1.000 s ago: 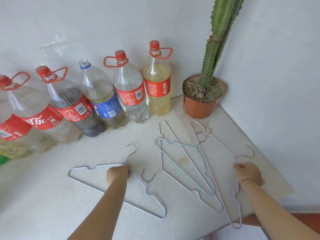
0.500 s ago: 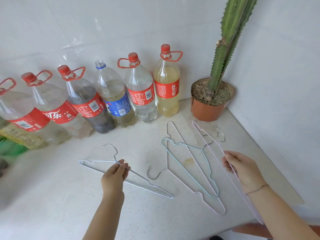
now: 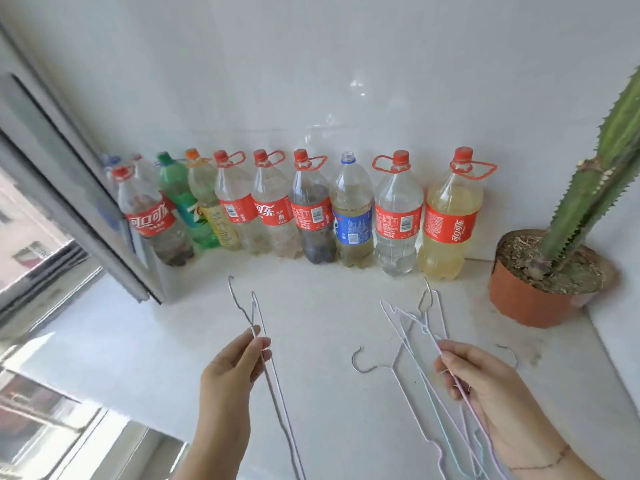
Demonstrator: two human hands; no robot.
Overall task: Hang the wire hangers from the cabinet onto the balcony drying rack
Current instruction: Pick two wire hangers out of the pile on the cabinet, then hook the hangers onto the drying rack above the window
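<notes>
My left hand (image 3: 232, 372) pinches a silver wire hanger (image 3: 273, 386) near its neck and holds it raised above the white cabinet top (image 3: 311, 327), hook pointing away from me. My right hand (image 3: 485, 386) grips a pale pink wire hanger (image 3: 412, 323), also lifted off the surface. Two more hangers lie flat under it: a light blue one (image 3: 437, 410) and a white one (image 3: 407, 389) with its silver hook (image 3: 362, 360) curling left. The drying rack is out of view.
A row of several large plastic drink bottles (image 3: 398, 216) stands along the back wall. A tall cactus in an orange pot (image 3: 526, 299) fills the right corner. An open window frame (image 3: 79, 216) slants in at the left, with the street visible below.
Both hands have lifted their hangers off the cabinet top and tilted them up. My view has swung left and back, so more bottles and the window show.
</notes>
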